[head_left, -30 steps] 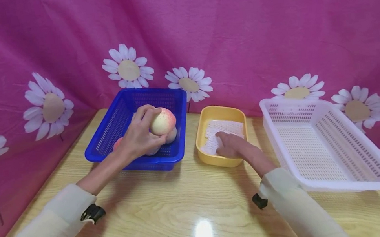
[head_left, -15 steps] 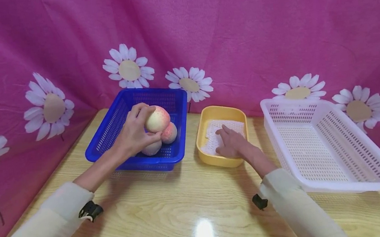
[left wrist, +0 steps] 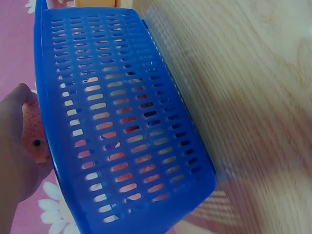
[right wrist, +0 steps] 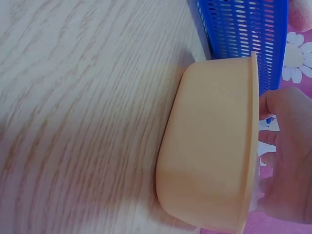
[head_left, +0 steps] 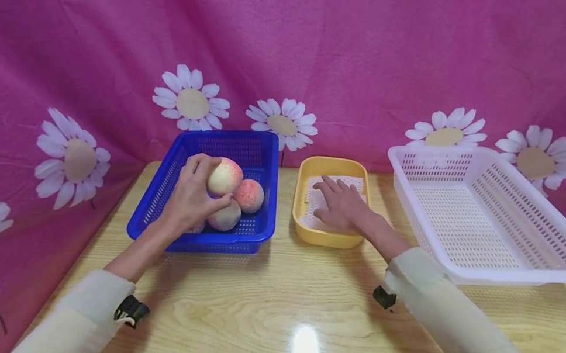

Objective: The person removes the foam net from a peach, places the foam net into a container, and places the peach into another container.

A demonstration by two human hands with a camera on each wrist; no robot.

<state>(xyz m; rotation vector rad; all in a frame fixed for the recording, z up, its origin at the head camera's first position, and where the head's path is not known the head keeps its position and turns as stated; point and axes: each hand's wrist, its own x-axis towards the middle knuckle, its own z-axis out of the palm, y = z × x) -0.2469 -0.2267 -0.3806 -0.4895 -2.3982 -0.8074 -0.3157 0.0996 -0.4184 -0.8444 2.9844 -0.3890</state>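
My left hand (head_left: 187, 199) grips a pale yellow and pink peach (head_left: 226, 177) between thumb and fingers, over the blue basket (head_left: 240, 242). Below it in that basket lie several other peaches, among them a pink one (head_left: 250, 196) and a paler one (head_left: 225, 216). In the left wrist view the held peach (left wrist: 33, 129) shows past the basket's rim. My right hand (head_left: 341, 207) reaches over the yellow container (head_left: 329, 239), fingers spread above white foam netting (head_left: 310, 214) inside. The right wrist view has the container wall hiding the fingertips of that hand (right wrist: 290, 161).
To the right stands a white slotted basket (head_left: 518, 276) on the wooden table (head_left: 237, 317). A pink cloth (head_left: 346, 45) with daisies hangs close behind and beside the containers.
My left hand has shifted left with the peach, uncovering other peaches in the blue basket. The right hand's fingers have straightened and spread over the netting.
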